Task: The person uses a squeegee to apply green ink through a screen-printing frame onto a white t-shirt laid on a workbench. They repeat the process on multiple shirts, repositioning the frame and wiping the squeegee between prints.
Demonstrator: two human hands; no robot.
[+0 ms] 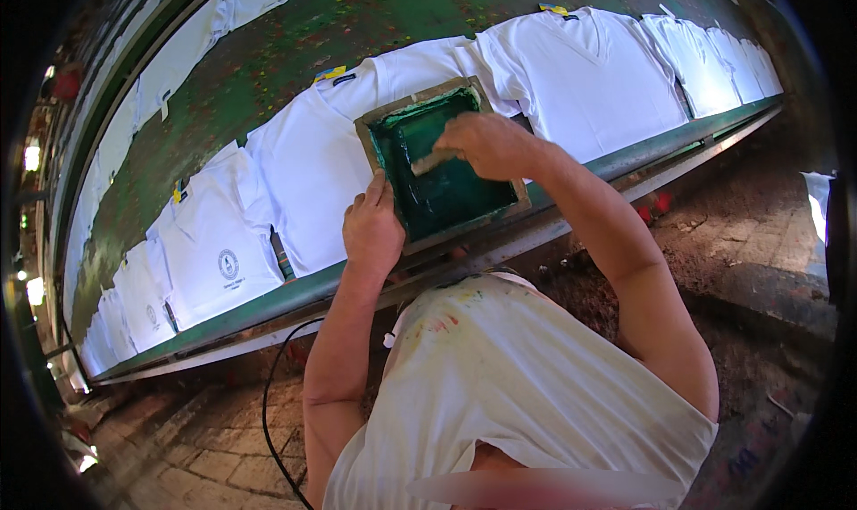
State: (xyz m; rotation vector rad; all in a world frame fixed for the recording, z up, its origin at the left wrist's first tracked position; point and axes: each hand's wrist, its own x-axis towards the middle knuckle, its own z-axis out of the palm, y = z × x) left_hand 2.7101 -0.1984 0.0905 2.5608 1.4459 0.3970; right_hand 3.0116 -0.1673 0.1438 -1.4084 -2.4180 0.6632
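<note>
A wooden-edged screen printing frame [417, 99] with dark green mesh lies over the front of a white T-shirt [308, 166]. My left hand [371, 226] grips the left side of this frame, fingers at its edge. Above the mesh, my right hand [491, 146] is closed around a squeegee [430, 162], whose light-coloured edge reaches down to the green surface. Wet green ink glistens inside the frame and along its inner borders. The shirt's part below the frame is hidden.
White T-shirts lie side by side along the long green table [393, 28]. To the left, a shirt [210, 233] bears a small dark round print; a plain V-neck shirt [598, 81] lies to the right. A metal rail edges the table. A black cable [265, 412] hangs near my left arm.
</note>
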